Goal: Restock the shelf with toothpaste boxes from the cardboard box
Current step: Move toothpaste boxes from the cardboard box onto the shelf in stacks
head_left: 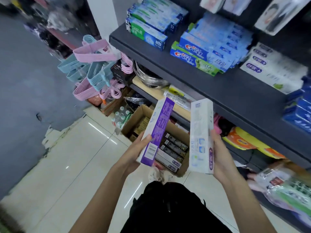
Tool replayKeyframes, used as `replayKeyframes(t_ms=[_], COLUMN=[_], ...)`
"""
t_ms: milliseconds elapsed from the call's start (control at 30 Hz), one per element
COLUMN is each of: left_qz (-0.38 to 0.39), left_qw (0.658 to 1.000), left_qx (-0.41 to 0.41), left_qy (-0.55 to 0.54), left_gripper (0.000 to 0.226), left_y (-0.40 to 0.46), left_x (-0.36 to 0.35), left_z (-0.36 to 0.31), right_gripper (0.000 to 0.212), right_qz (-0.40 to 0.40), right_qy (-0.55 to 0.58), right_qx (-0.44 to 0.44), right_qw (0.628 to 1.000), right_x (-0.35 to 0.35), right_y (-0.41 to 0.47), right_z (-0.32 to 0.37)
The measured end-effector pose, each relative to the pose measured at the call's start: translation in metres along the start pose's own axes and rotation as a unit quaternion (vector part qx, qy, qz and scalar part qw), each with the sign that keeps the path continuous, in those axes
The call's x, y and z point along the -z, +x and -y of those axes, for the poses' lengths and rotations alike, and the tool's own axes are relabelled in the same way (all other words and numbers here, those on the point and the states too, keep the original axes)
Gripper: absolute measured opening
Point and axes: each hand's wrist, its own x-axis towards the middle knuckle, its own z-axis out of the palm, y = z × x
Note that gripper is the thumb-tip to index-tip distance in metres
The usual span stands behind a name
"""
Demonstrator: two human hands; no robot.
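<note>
A shop: dark shelf (227, 91) stacked with boxed toothpaste (198, 56), hangers (94, 52) hung alongside.

light: bright, even, coming from overhead | glare: white streaks gleaming on the floor tiles (94, 132) left of the fingers | blur: smearing the upper shelf goods and far corners | edges: bending under wide-angle distortion

We hold a long purple-and-white toothpaste box (157, 132) in our left hand (134, 153) and a long white toothpaste box (201, 137) in our right hand (222, 155), above the open brown cardboard box (134, 120) on the floor, beside the dark grey shelf (235, 91).
</note>
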Motion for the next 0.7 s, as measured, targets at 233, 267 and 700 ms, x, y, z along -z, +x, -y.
replayKeyframes(t_ms=[233, 267, 700], left_qz=[-0.01, -0.006, -0.022], left_qw=[0.998, 0.998, 0.989], left_qx=[-0.054, -0.062, -0.101], left_qy=[0.018, 0.032, 0.108], left_gripper=[0.041, 0.04, 0.071], left_y=[0.001, 0.001, 0.02], left_x=[-0.038, -0.045, -0.137], left_z=[-0.022, -0.024, -0.032], right_gripper=[0.026, 0.021, 0.03], right_qz=[-0.075, -0.092, -0.176], right_qy=[0.012, -0.01, 0.127], right_qx=[0.085, 0.094, 0.181], right_qw=[0.994, 0.991, 0.959], right_x=[0.021, 0.027, 0.09], right_y=[-0.027, -0.03, 0.029], right_z=[0.035, 0.039, 0.128])
